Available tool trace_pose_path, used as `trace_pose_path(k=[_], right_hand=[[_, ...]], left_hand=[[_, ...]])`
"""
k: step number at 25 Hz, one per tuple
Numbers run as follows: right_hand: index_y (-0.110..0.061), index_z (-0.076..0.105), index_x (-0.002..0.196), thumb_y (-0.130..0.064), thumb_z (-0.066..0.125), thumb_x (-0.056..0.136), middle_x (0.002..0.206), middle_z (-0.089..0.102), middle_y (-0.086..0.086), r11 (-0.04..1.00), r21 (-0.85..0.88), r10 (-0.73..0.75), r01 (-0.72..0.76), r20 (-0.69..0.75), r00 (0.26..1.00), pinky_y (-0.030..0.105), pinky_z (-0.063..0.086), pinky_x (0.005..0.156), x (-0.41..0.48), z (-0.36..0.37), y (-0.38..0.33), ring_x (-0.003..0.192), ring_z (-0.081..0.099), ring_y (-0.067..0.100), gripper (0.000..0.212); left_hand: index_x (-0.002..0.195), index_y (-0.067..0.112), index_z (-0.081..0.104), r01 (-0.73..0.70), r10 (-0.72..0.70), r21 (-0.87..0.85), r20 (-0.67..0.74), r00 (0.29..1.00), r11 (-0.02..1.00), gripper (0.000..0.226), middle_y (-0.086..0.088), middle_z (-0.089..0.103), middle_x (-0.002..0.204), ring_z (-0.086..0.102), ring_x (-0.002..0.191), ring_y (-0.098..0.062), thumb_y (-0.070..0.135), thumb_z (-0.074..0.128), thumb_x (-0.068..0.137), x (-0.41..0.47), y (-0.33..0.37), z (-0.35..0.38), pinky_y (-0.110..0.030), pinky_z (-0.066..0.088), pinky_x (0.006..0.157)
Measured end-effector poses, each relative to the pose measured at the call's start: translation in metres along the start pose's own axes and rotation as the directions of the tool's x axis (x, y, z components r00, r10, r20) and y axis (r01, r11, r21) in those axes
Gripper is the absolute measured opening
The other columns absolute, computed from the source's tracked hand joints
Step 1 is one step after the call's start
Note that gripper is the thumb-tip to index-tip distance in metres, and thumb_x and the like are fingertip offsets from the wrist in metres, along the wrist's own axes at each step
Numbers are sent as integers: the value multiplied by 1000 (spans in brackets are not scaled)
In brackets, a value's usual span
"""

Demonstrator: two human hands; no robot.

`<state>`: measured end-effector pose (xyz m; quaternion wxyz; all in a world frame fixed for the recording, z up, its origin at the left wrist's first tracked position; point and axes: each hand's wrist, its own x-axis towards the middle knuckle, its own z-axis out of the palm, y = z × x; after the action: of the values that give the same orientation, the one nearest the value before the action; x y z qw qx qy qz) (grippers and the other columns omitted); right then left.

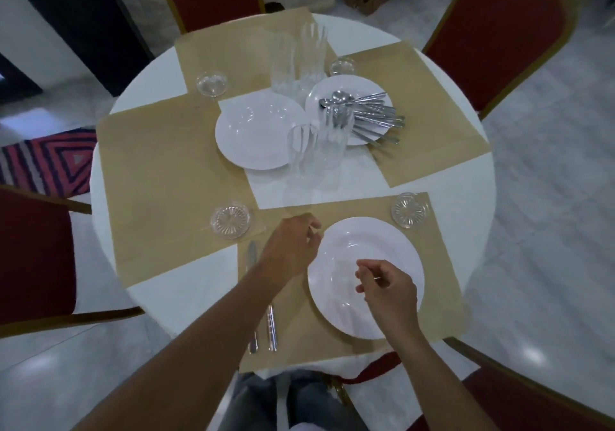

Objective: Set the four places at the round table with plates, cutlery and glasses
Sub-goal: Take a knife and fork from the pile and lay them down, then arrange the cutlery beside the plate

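- I see a round white table [146,74], tan rectangular placemats [159,171] and a pale glossy floor [549,197].
- Left hand [291,242] and right hand [389,286] are loosely curled and empty, at the near white plate [366,241].

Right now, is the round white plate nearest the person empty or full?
Empty. The round white plate shows only bare, shiny white surface; the right hand above it hides a small part.
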<state>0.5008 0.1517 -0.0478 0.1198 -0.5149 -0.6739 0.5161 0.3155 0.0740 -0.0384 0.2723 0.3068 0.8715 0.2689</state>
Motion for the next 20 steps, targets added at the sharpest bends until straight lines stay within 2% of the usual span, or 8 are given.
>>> trace_pose_path(k=[3, 6, 9, 13, 17, 20], right_hand=[[-28, 76, 97, -15, 66, 94, 84, 75, -14, 998, 47, -28, 31, -71, 997, 30, 59, 70, 31, -18, -7, 69, 72, 4, 17], [-30, 76, 94, -15, 66, 93, 78, 75, -12, 992, 100, -57, 72, -142, 988, 23, 54, 64, 70, -30, -22, 69, 73, 8, 18], [-31, 76, 94, -18, 66, 93, 80, 74, -12, 985, 93, -124, 143, -188, 974, 24, 58, 69, 121, -36, -40, 74, 72, 10, 17], [-27, 77, 95, -16, 65, 92, 76, 73, -11, 971, 92, -196, 219, -206, 959, 25, 57, 66, 188, -34, -68, 71, 71, 13, 16], [-20, 78, 99, -13, 64, 93, 77, 72, -12, 941, 3, -332, 339, -197, 923, 15, 51, 64, 252, -18, -91, 70, 66, 4, 16], [-18, 77, 101, -11, 61, 92, 86, 72, -10, 890, -142, -452, 433, -148, 880, 24, 56, 74, 302, 4, -98, 78, 66, 5, 19]], left_hand=[[125, 22, 62, -136, 124, 96, 125, 984, 986, 31, 2, 65, 122, 59, 113, -17, 22, 58, 94, 60, 20, 23, -27, 46, 96], [136, 27, 54, -143, 116, 139, 185, 976, 980, 39, 6, 54, 139, 49, 128, -16, 28, 55, 97, 100, 37, 42, -28, 38, 105], [140, 29, 50, -173, 145, 139, 192, 971, 975, 46, 6, 44, 149, 42, 137, -15, 25, 58, 95, 130, 53, 56, -30, 34, 112], [142, 27, 47, -262, 212, 335, 178, 961, 905, 43, 10, 28, 160, 27, 145, -10, 24, 49, 99, 159, 63, 66, -30, 34, 111], [145, 26, 41, -310, 225, 511, 223, 949, 802, 47, 7, 30, 157, 29, 142, -14, 26, 51, 99, 172, 65, 72, -32, 50, 98], [141, 23, 49, -299, 209, 550, 221, 953, 780, 42, 4, 41, 146, 41, 130, -18, 19, 51, 99, 180, 65, 79, -32, 54, 85]])
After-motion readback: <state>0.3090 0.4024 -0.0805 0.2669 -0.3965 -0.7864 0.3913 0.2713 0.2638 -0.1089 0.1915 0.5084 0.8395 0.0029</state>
